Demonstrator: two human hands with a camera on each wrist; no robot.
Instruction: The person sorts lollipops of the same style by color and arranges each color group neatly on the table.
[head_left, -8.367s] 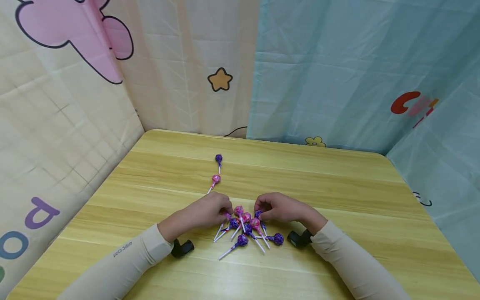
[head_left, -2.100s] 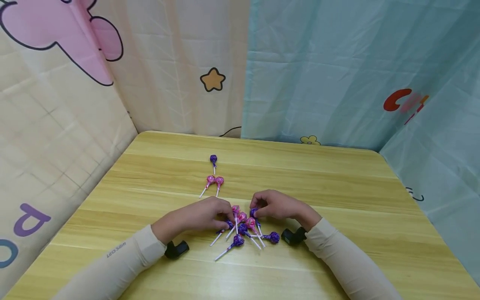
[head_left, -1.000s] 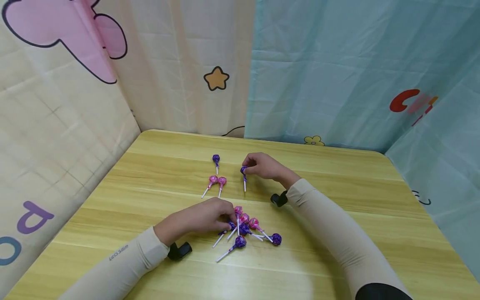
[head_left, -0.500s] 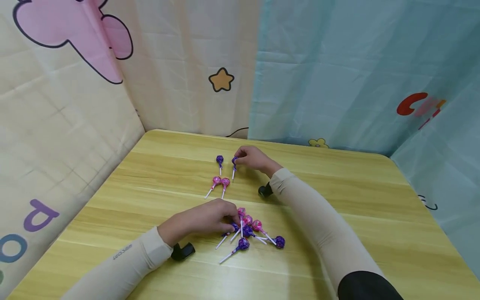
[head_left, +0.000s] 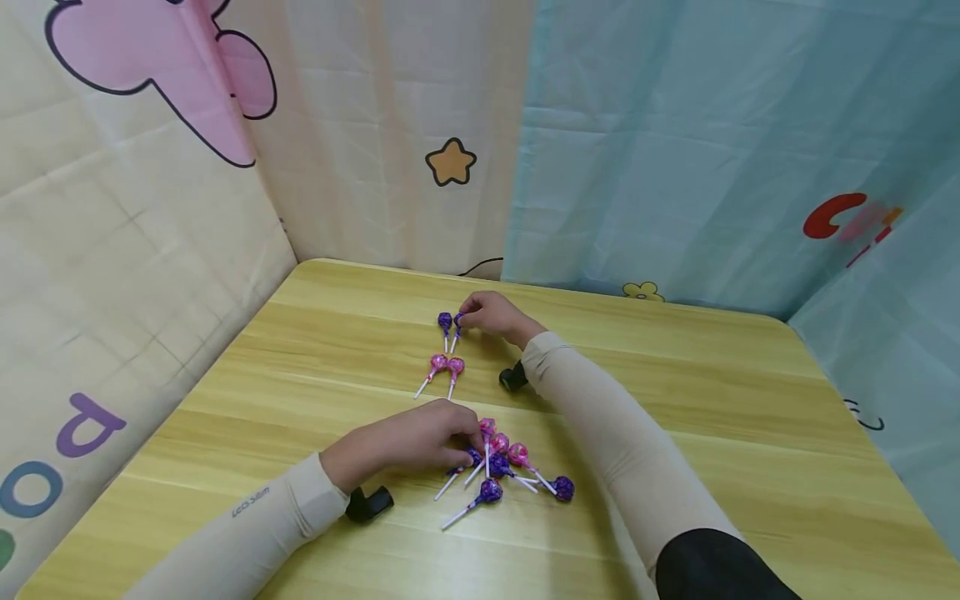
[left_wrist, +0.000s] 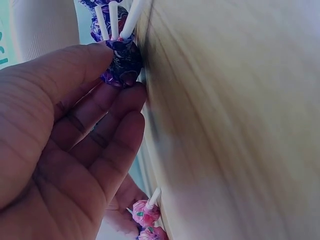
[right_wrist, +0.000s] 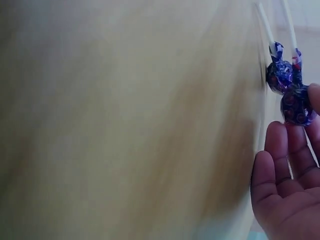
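Note:
At the far part of the table, my right hand [head_left: 495,317] pinches a purple-wrapped lollipop [right_wrist: 298,106] by its candy head. Beside it lies another purple lollipop [head_left: 445,320], the two heads close together in the right wrist view. My left hand [head_left: 420,435] is at the pile nearer me, thumb and fingers pinching the head of a purple lollipop [left_wrist: 124,65]. Around it in the pile are several others, among them a pink lollipop [head_left: 518,454] and a purple lollipop [head_left: 490,490] with its stick pointing toward me.
Two pink lollipops [head_left: 454,367] lie side by side just nearer than the purple pair. One purple lollipop [head_left: 562,488] sits at the pile's right edge. The wooden table [head_left: 720,433] meets printed curtains [head_left: 645,150] at its back. Black wrist devices [head_left: 369,504] sit under both wrists.
My right hand has carried a purple lollipop from the pile to the back, beside the other purple one. Earlier, a second pink lollipop joined the first. My left hand stays at the pile.

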